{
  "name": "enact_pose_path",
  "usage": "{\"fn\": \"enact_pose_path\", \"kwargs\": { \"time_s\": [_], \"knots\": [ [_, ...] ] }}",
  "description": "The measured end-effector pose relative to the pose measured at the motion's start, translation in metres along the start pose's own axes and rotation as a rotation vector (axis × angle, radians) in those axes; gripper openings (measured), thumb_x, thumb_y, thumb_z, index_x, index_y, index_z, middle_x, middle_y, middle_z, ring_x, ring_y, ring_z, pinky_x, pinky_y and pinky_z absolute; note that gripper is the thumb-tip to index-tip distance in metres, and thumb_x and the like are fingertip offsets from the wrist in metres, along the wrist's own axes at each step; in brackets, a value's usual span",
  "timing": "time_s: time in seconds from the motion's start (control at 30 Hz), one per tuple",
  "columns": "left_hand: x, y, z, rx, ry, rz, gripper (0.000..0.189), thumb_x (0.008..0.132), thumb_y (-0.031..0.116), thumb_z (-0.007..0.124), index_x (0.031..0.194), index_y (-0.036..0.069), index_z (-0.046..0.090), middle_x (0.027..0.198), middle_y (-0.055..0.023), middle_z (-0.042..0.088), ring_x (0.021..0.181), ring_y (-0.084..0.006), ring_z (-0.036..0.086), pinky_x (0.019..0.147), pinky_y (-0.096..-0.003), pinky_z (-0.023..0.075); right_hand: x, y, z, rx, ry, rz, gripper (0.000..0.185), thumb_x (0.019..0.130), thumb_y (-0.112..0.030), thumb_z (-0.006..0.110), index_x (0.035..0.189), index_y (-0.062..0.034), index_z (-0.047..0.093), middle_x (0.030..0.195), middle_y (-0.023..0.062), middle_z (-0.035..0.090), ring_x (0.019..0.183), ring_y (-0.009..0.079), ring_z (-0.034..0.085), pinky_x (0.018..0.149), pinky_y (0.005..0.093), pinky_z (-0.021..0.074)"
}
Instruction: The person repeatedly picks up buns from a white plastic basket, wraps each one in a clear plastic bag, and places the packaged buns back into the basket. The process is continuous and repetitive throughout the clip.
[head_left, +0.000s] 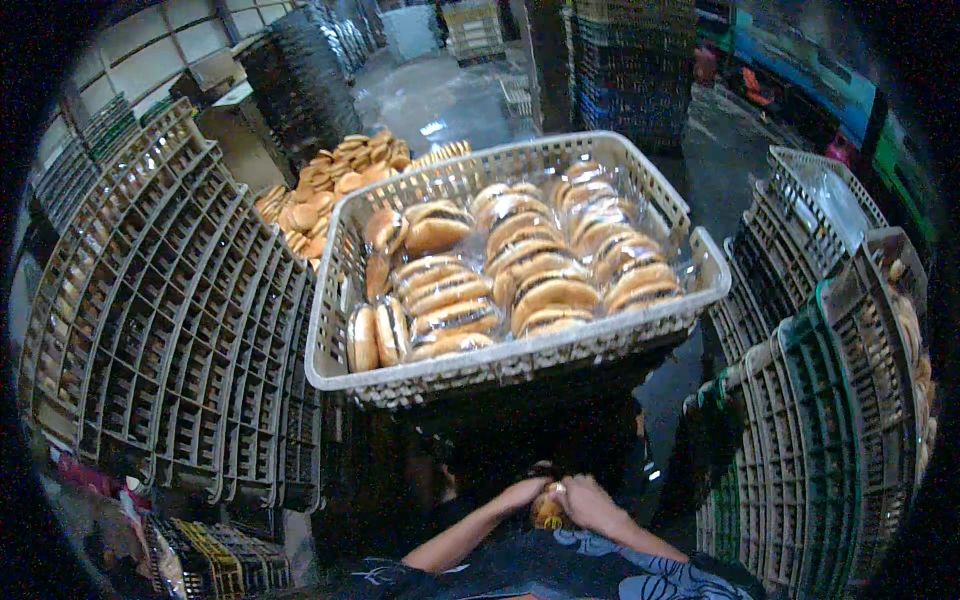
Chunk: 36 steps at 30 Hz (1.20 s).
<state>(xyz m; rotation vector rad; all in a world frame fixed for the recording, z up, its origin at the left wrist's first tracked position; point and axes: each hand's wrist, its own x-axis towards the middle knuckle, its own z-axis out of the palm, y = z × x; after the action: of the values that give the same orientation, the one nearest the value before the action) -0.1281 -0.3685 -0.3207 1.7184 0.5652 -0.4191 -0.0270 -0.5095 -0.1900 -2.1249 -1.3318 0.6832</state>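
Note:
Low in the view, close to my body, my left hand (527, 491) and my right hand (583, 496) meet at the top of a wrapped bun (550, 511). The fingers of both are closed at its upper end; the exact grip is blurred. Beyond them stands a white plastic crate (525, 358) with perforated walls. Rows of filled buns in clear wrappers (551, 292) lie in it, most on edge. Two wrapped buns (377, 335) stand upright in its near left corner.
Behind the crate's left side lies a heap of unwrapped buns (352, 169). Tall stacks of plastic crates rise at the left (187, 300) and right (802, 405). A dark crate stack (630, 75) stands farther back. Yellow and black crates (217, 555) are at the lower left.

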Motion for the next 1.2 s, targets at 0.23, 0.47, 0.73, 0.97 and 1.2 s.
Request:
{"fn": "enact_pose_path", "kwargs": {
  "time_s": [0.23, 0.47, 0.73, 0.97, 1.2],
  "knots": [
    [-0.041, 0.123, 0.013, -0.118, 0.546, 0.08, 0.05, 0.084, 0.044, 0.046, 0.079, -0.004, 0.06, 0.063, -0.0201, 0.058, 0.061, -0.0279, 0.06, 0.055, -0.039, 0.0429, 0.026, 0.051, 0.017, 0.363, 0.356, 0.465, 0.045, 0.08, -0.039, 0.056, 0.069, 0.0045, 0.058, 0.063, 0.0202, 0.058, 0.06, 0.0334, 0.058, 0.055, 0.0408, 0.0431],
    [-0.022, 0.162, -0.004, -0.155, 0.736, -0.176, 0.043, 0.081, 0.036, 0.049, 0.073, -0.005, 0.059, 0.063, -0.0224, 0.058, 0.064, -0.0327, 0.06, 0.059, -0.04, 0.044, 0.002, 0.244, 0.018, -0.096, 0.561, 0.931, 0.055, 0.085, -0.042, 0.046, 0.118, 0.0025, 0.044, 0.112, 0.0222, 0.051, 0.104, 0.0328, 0.049, 0.088, 0.0402, 0.038],
    [-0.034, 0.108, -0.026, -0.137, 0.933, -0.151, 0.035, 0.083, 0.03, 0.043, 0.088, -0.001, 0.058, 0.07, -0.0202, 0.059, 0.074, -0.0357, 0.058, 0.066, -0.0403, 0.0431, -0.031, 0.315, 0.104, -0.091, -0.012, 1.101, 0.05, 0.085, -0.038, 0.047, 0.117, 0.0007, 0.045, 0.11, 0.0151, 0.054, 0.102, 0.0264, 0.05, 0.087, 0.0365, 0.0384],
    [-0.045, 0.121, -0.03, -0.196, 0.975, -0.046, 0.041, 0.082, 0.03, 0.046, 0.066, -0.008, 0.053, 0.056, -0.0172, 0.053, 0.057, -0.019, 0.051, 0.054, -0.038, 0.0389, -0.022, 0.309, 0.092, 0.036, 0.022, 1.002, 0.045, 0.085, -0.036, 0.048, 0.114, -0.0003, 0.048, 0.108, 0.0119, 0.055, 0.101, 0.0235, 0.05, 0.087, 0.035, 0.0388],
    [-0.048, 0.116, -0.036, -0.321, 1.166, 0.002, 0.043, 0.085, 0.029, 0.046, 0.061, -0.006, 0.051, 0.054, -0.0059, 0.049, 0.057, -0.0128, 0.044, 0.051, -0.0338, 0.0365, -0.067, 0.3, 0.092, 0.328, 0.066, 0.888, 0.041, 0.085, -0.034, 0.048, 0.11, -0.0013, 0.051, 0.106, 0.0086, 0.055, 0.099, 0.0206, 0.051, 0.086, 0.0335, 0.0391]
  ]
}}
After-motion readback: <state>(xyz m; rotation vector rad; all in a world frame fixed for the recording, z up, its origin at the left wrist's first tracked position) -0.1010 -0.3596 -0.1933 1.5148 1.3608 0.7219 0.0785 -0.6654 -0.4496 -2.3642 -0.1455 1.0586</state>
